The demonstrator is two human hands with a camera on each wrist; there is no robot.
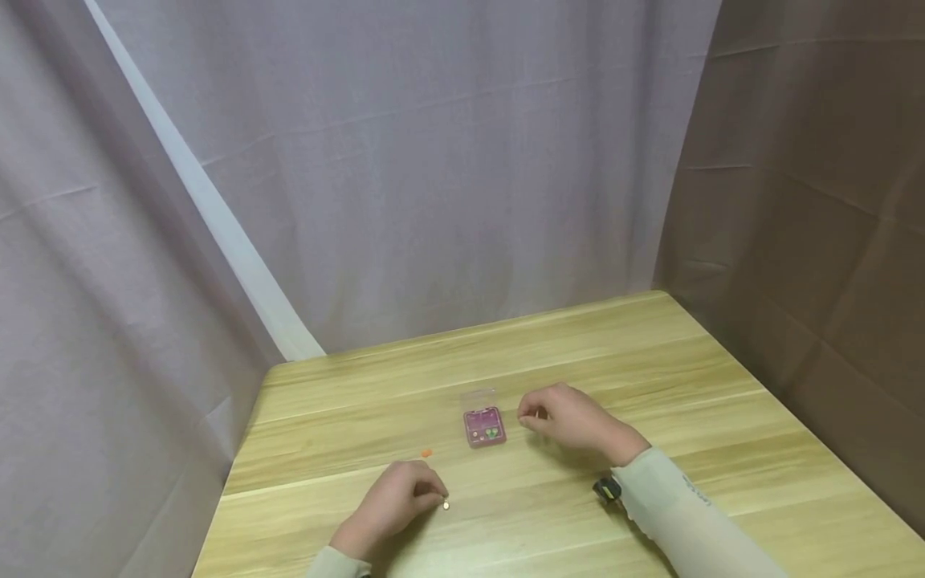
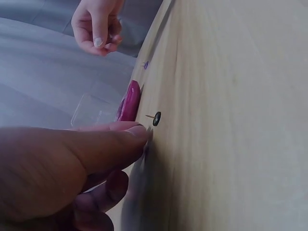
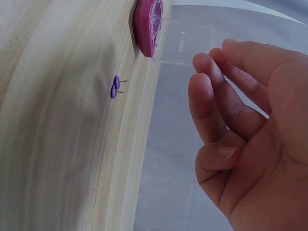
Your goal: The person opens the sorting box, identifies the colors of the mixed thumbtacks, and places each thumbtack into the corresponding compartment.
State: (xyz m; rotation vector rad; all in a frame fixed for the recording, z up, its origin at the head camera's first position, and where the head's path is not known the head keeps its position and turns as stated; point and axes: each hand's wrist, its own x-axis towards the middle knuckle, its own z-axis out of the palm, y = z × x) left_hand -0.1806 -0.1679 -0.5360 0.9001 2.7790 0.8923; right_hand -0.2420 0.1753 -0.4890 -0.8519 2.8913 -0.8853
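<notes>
My left hand point(image 1: 400, 496) is low over the table, thumb and index finger close together and the other fingers curled. Just beyond its fingertips, a dark-rimmed thumbtack point(image 2: 157, 118) lies pin up, with a visible gap between. The head view shows it as a small golden disc point(image 1: 446, 506). My right hand point(image 3: 255, 110) hovers with loosely bent fingers and nothing visible in its grasp. Near it are two purple thumbtacks point(image 3: 114, 87), pins up. Between the hands stands a magenta case point(image 1: 485, 427), its clear lid point(image 1: 478, 397) raised, with green and pale tacks in its front compartments.
A small orange item point(image 1: 426, 453) lies on the table ahead of my left hand. A black object with a yellow mark point(image 1: 607, 489) is at the right wrist, by the sleeve. Grey curtains point(image 1: 462, 160) hang behind the wooden table point(image 1: 347, 401), brownish ones point(image 1: 809, 201) on the right.
</notes>
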